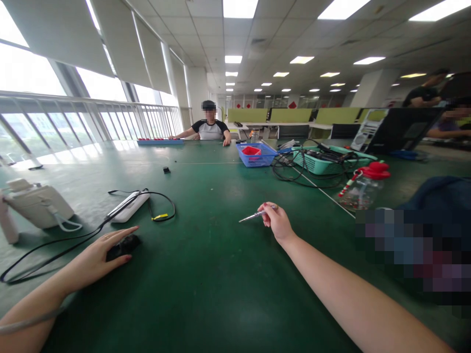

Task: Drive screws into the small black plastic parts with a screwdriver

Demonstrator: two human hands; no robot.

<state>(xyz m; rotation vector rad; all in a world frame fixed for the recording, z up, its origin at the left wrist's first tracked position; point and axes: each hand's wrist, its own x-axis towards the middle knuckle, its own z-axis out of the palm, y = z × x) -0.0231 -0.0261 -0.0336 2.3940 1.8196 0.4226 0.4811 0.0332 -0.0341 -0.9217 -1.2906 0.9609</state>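
Observation:
My right hand (275, 220) is closed in a pinch around a thin, silver, pointed tool (252, 216). The tool's tip points left, just over the green tabletop (206, 274); I cannot make out its exact kind. At the left, my left hand (97, 255) curves over a small black object (125, 246) on the table, thumb on the near side and fingers on the far side. Part of that object is hidden under the palm. Just beyond this hand lie a white power bank-like block (129, 207) and a looped black cable (172, 201) with a yellow tag.
Far left stands a cream-coloured bag-like case (42, 206). A blue basket (257, 158), a teal basket (320, 164) of cables and a red-lidded bottle (362, 189) are on the right. Dark cloth (437, 201) lies nearer. A person (209, 127) sits at the far edge.

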